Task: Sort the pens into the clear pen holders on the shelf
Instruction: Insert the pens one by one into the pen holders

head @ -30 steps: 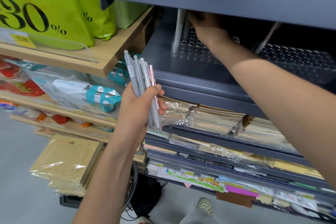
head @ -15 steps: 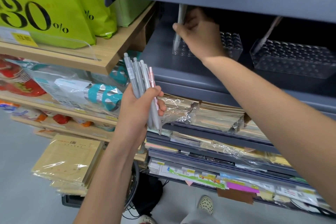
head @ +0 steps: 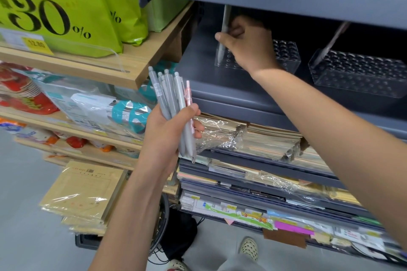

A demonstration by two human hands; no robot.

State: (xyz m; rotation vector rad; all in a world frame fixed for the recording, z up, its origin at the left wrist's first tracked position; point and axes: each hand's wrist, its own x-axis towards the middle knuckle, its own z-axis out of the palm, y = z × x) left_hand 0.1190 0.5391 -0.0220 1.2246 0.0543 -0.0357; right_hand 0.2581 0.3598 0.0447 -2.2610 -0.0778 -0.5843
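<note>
Pens (head: 174, 103) stand in a fanned bundle at the middle of the frame. The left hand (head: 169, 136) has its fingers curled round their lower barrels, with the clickers up and the tips poking out below. Most are grey, and a pink pen (head: 188, 94) sits at the bundle's right edge. At upper middle the right hand (head: 248, 46) reaches under the upper shelf board and pinches a pale pen (head: 225, 22) upright. Its tip points down at the left end of a clear holder (head: 286, 50) on the grey shelf (head: 220, 92); whether the tip is already in a hole cannot be told. A second holder (head: 356, 75) sits at upper right, apart from the first, with a lone pen (head: 330, 44) leaning in its left end. The hands are well apart, each clamped on its own load. The pens look light, stiff and smooth, so a loose bundle would likely slip or splay. A mid-barrel pinch probably gives the best aim at the small holes, and a firm wrap low on the bundle should keep the rest together. The holder looks light enough to skid if a pen is jabbed in at a slant.
</note>
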